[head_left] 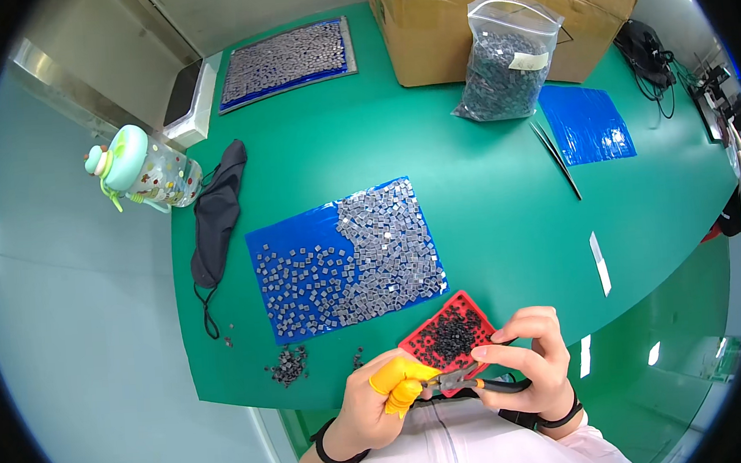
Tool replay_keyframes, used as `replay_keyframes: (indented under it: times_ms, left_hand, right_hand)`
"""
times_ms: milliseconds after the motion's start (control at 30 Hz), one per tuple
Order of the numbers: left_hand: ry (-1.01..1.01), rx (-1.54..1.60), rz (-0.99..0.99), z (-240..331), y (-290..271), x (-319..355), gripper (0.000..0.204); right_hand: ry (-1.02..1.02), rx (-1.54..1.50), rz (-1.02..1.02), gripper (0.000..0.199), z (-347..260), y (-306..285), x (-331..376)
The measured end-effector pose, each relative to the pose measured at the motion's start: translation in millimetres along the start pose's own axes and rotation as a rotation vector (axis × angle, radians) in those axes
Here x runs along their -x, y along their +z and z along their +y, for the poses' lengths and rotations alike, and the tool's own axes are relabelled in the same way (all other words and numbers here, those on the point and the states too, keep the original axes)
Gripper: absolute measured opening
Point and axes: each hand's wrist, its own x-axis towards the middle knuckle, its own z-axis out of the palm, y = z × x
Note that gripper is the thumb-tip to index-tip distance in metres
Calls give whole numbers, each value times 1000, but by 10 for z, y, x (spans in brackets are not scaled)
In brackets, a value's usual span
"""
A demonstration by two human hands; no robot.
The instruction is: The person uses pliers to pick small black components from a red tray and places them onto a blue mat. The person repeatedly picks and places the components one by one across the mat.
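Note:
My right hand (535,361) is wrapped round the dark, orange-trimmed handles of small pliers (464,380), whose jaws point left. At those jaws, my left hand (381,405) is closed in a pinch, with yellow finger covers (402,381) on its thumb and a finger. Whatever sits in the pinch is too small to make out. Just beyond the pliers, a red tray (418,337) holds many tiny black pieces (453,333). Farther off lies a blue sheet (290,234) covered with small grey square pieces (388,247), dense on its right and scattered on its left.
A pile of dark bits (288,366) lies near the front left edge. Tweezers (557,161), a blue film (589,125), a white strip (600,264) and a filled zip bag (505,70) are right. A cardboard box (426,33), dark mask (219,211) and bottle (163,172) stand around.

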Motion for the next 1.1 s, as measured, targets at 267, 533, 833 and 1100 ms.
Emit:
replay_keyframes:
  times_ms: [267,533,833,1100]
  left_hand:
    - [171,574,298,-52,206,5,37]
    - [30,332,347,-26,142,49,21]
    - [-232,762,327,6,169,27,18]
    - [-206,695,477,-75,-3,179,13]
  right_hand:
    - [57,-22,53,50,10,8,3]
    - [52,-74,17,50,27,5,14]
    - [91,-34,66,49,42,-30,11]
    - [119,232,-100,50,150,-118,55]
